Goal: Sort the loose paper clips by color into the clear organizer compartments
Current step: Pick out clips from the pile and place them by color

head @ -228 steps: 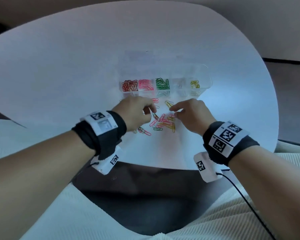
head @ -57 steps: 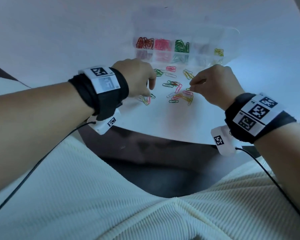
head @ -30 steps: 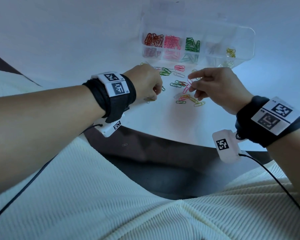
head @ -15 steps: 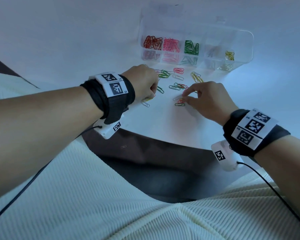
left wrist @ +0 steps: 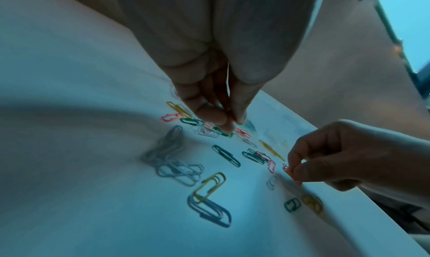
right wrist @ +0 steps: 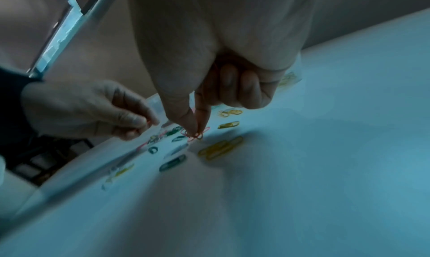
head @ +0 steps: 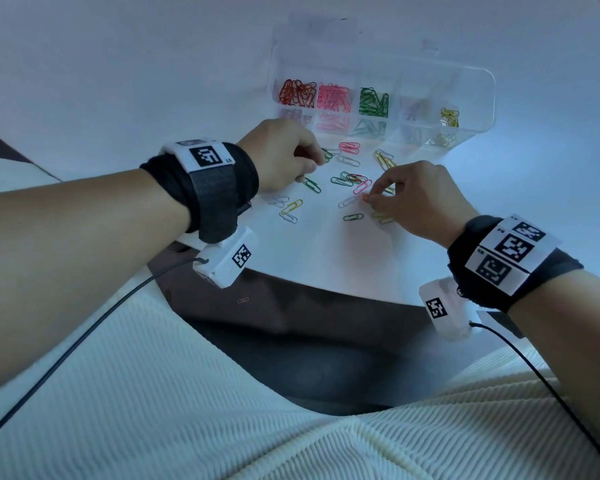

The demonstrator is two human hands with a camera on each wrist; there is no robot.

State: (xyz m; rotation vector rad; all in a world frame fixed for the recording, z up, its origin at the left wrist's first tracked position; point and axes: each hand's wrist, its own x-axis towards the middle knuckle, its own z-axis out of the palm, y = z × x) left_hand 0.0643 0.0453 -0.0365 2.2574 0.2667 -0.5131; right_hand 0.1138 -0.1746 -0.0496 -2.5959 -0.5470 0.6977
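Note:
Loose paper clips (head: 347,180) in several colors lie scattered on the white table (head: 153,81). Behind them stands the clear organizer (head: 486,98), with red, pink, green, pale and yellow clips in separate compartments. My left hand (head: 317,160) reaches down among the clips nearest the organizer, thumb and fingers pinched together on a clip (right wrist: 149,122) whose color I cannot tell. The same pinch shows in the left wrist view as my left hand (left wrist: 229,127). My right hand (head: 366,198) pinches an orange-red clip (left wrist: 291,174) between thumb and forefinger, just above the table.
The table's front edge (head: 326,289) runs close below both wrists, with dark floor beyond it. One stray clip (head: 243,300) lies on that floor. A yellow clip (head: 291,206) and pale clips sit left of the pile. Cables trail from both wrist cameras.
My right hand has gone from reaching flat over the pile to pinching an orange-red clip. My left hand has shifted slightly forward toward the organizer.

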